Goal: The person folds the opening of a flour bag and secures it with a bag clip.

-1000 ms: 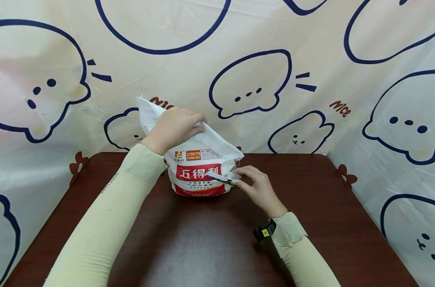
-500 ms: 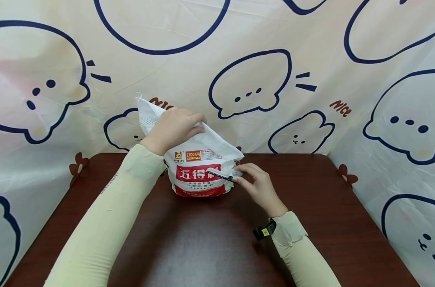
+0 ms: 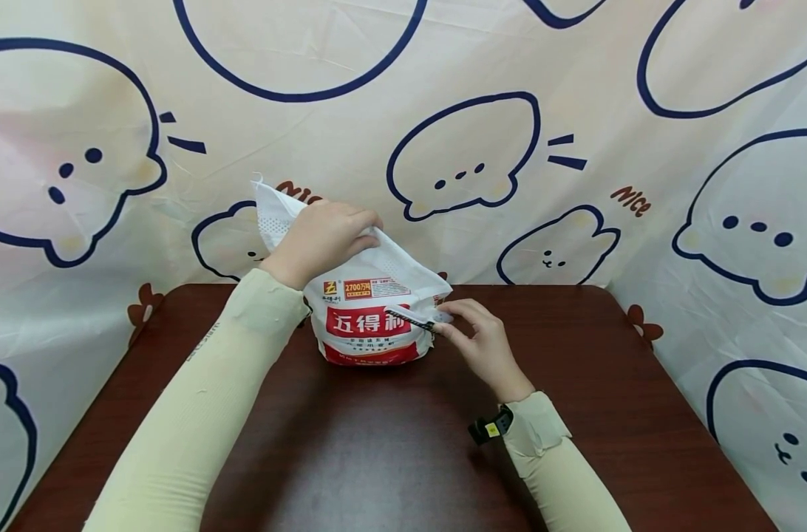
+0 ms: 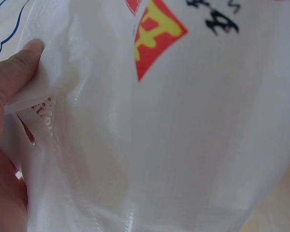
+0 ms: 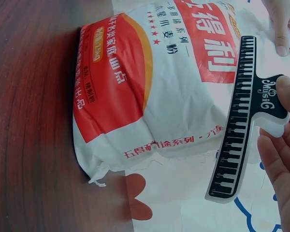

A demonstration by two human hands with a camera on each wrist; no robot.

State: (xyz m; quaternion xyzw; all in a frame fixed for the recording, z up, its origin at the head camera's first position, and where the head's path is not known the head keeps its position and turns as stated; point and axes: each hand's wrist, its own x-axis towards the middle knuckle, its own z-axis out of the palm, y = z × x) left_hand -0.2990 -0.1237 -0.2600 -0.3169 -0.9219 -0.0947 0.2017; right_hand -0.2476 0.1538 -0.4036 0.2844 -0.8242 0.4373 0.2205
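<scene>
A white and red flour bag (image 3: 370, 292) stands on the table, its top folded over and slanting down to the right. My left hand (image 3: 324, 240) grips the folded top from above; in the left wrist view its thumb (image 4: 26, 60) lies on the white fabric, beside small holes. Between thumb and fingers my right hand (image 3: 486, 347) pinches the handle of a sheet music clip (image 5: 234, 121), black and white with a piano key pattern. The long bar of the clip overlaps the right side of the bag's front in the head view.
The dark brown wooden table (image 3: 350, 458) extends around the bag. A cartoon-printed curtain (image 3: 470, 244) hangs close behind the table's far edge and along both sides. A black band (image 3: 491, 427) sits on my right wrist.
My right hand has shifted slightly up and right with the clip, whose bar has turned a little. The left hand and the bag stay nearly still.
</scene>
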